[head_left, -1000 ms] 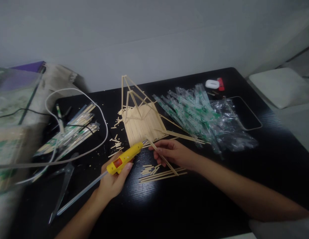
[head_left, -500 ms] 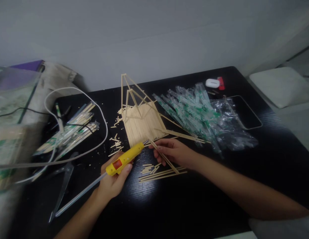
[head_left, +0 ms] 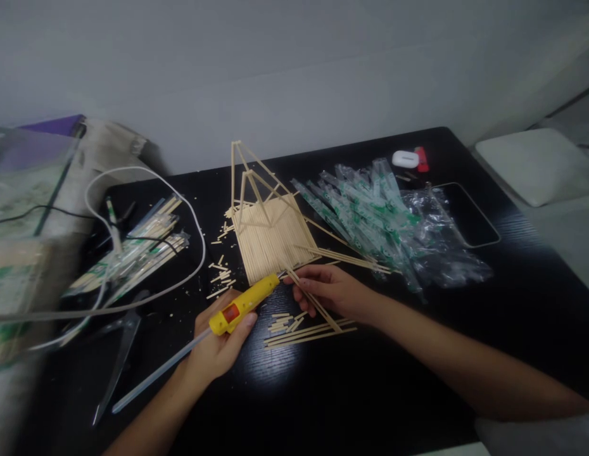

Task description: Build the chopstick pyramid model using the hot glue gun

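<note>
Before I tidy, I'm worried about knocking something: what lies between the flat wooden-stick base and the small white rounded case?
In the head view, crumpled clear plastic wrappers with green print lie between the base and case.

Blurred package (head_left: 16, 278) cut off left, sleeve (head_left: 536, 438) cropped, glue gun (head_left: 249, 303) partly hidden

Plain grey wall (head_left: 294, 76), black table (head_left: 399, 367), pale seat (head_left: 532, 164), dim light
</note>
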{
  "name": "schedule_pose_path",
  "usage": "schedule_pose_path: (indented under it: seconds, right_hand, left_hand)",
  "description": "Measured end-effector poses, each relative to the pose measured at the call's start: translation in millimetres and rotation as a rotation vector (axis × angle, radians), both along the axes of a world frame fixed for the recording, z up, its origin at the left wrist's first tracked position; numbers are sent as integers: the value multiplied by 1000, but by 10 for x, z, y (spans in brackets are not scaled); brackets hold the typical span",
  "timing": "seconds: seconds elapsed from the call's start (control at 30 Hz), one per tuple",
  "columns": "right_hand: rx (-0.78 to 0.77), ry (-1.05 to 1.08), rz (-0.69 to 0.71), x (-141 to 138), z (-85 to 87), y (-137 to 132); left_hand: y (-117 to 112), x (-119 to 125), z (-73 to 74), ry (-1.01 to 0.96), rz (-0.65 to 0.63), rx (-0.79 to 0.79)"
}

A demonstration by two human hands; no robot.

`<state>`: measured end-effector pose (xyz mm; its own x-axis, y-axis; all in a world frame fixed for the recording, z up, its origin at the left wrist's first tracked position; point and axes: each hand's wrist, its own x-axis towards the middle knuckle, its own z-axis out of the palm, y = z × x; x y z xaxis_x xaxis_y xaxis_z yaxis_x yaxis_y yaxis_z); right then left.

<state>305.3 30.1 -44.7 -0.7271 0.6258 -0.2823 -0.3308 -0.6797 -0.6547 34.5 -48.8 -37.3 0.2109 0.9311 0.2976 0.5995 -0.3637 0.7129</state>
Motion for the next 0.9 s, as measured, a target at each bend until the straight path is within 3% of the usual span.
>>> schedule_pose_path:
  seconds: [0.23, 0.5, 0.67, 0.9]
  right_hand:
    - [18, -18, 4, 4, -20, -8]
    - [28, -46, 16, 3, -6, -4]
    - [29, -62, 26, 2, 20, -5]
    - [33, -51, 19, -1, 25, -5]
  left_hand:
    - [-17, 39, -3, -122, 73, -52]
    - [-34, 3, -54, -90, 126, -30]
    - [-50, -29, -114, -112, 133, -38]
    - [-45, -16, -80, -99, 111, -20]
